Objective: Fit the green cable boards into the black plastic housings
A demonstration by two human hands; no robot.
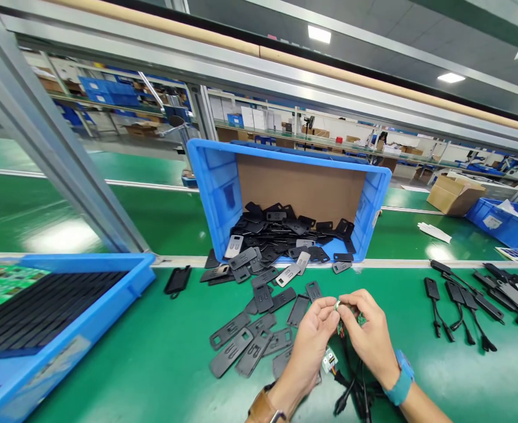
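Head view, lower right: a small green-and-white circuit board (337,306) is pinched in closed fingertips by left hand (314,336) and right hand (368,333); presumably light, fragile, best edge-held.

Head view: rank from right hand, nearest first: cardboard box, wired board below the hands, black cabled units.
1. Wired board: just below-left of the right hand.
2. Black cabled units: to its right.
3. Cardboard box: back right.

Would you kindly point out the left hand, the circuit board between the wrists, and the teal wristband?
Left hand (311,333): head view, its back.
Circuit board (329,359): head view, its pale face.
Teal wristband (399,388): head view, its strap.
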